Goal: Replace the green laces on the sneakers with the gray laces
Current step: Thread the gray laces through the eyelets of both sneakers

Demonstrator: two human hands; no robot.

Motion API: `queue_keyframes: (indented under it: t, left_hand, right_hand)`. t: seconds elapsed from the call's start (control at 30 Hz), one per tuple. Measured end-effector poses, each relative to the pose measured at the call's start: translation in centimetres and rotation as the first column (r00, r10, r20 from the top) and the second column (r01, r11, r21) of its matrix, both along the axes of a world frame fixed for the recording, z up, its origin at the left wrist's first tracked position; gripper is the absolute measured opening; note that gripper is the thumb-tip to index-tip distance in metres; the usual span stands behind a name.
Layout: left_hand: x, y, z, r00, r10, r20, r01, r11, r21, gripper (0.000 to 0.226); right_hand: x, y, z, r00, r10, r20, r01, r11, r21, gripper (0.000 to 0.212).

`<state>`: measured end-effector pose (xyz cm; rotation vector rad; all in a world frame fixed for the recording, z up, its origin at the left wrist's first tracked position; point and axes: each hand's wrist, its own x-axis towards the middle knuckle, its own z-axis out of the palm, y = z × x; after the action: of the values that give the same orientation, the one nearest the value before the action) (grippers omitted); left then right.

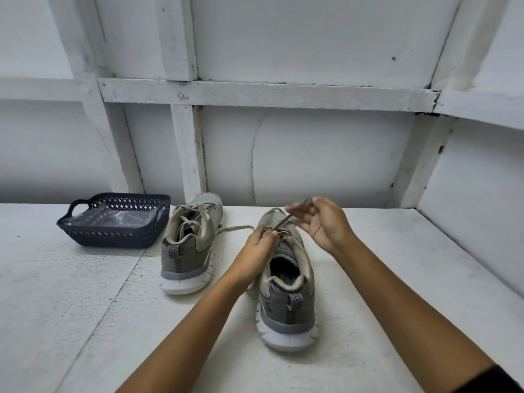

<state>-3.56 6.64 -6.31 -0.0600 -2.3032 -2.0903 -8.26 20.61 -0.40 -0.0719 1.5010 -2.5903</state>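
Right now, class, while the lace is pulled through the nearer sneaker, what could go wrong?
If the left hand loses its grip, the right hand's upward pull on the thin dull lace might tip the nearer grey mesh sneaker. The lace's loose end, trailing on the white table, could snag on the second grey sneaker.

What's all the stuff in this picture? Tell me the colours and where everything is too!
table: one, white, under everything
basket: one, dark blue, far left on the table
plastic bag: one, clear, inside the basket
left sneaker: one, gray with white sole, beside the basket
right sneaker: one, gray with white sole, middle of the table
lace: one, grayish, rising from the right sneaker
left hand: one, holding the right sneaker's lacing
right hand: one, pinching the lace above the toe
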Motion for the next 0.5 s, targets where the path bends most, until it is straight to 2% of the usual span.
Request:
queue_keyframes:
  t: [0.03,0.07,0.13,0.17,0.2,0.23,0.3,0.33,0.4,0.43,0.5]
  left_hand:
    - [0.0,0.0,-0.1,1.000,0.005,-0.002,-0.006,1.000,-0.005,0.050]
    - [-0.1,0.0,-0.2,1.000,0.015,-0.006,-0.015,1.000,-0.010,0.054]
    - [0.0,0.1,-0.1,0.999,0.033,-0.033,-0.034,0.999,-0.011,0.042]
    - [0.2,0.2,0.0,0.999,0.030,-0.041,-0.031,0.999,-0.019,0.040]
    - [0.2,0.3,0.0,0.999,0.030,-0.041,-0.030,0.999,-0.016,0.040]
    - [0.2,0.3,0.0,0.999,0.037,-0.039,-0.038,0.999,-0.014,0.040]
    - [0.6,0.5,0.4,0.998,0.059,-0.032,-0.058,0.998,0.009,0.039]
    - [0.7,0.6,0.5,0.998,0.062,-0.033,-0.060,0.997,0.040,0.043]
    - [0.8,0.8,0.6,0.997,0.066,-0.039,-0.063,0.996,0.068,0.058]
    - [0.8,0.8,0.5,0.997,0.070,-0.042,-0.067,0.995,0.076,0.057]
    - [0.5,0.6,-0.2,0.996,0.077,-0.049,-0.072,0.994,0.082,0.054]
  right_hand:
    - [0.1,0.3,1.0,1.000,-0.026,0.006,0.026,0.999,-0.037,0.033]
    - [0.2,0.8,2.1,0.999,-0.041,0.008,0.041,0.999,0.000,0.032]
    - [0.6,2.1,4.2,0.999,0.034,0.002,-0.033,0.961,0.275,0.030]
    - [0.9,2.8,4.9,0.992,0.127,0.015,-0.120,0.881,0.458,0.028]
    - [1.3,3.4,5.4,0.972,0.229,0.045,-0.204,0.741,0.639,0.026]
    - [1.6,3.7,5.7,0.947,0.310,0.085,-0.253,0.555,0.792,0.024]
    - [1.9,3.4,5.6,0.921,0.370,0.122,-0.207,0.199,0.958,0.022]
    - [1.8,2.7,5.3,0.923,0.373,0.097,-0.139,0.087,0.986,0.020]
    - [1.1,1.3,4.0,0.915,0.403,-0.011,0.029,-0.040,0.999,0.021]
    - [0.7,0.5,3.2,0.906,0.420,-0.054,0.091,-0.069,0.994,0.024]
    - [0.0,-0.9,1.9,0.900,0.431,-0.065,0.104,-0.068,0.992,0.027]
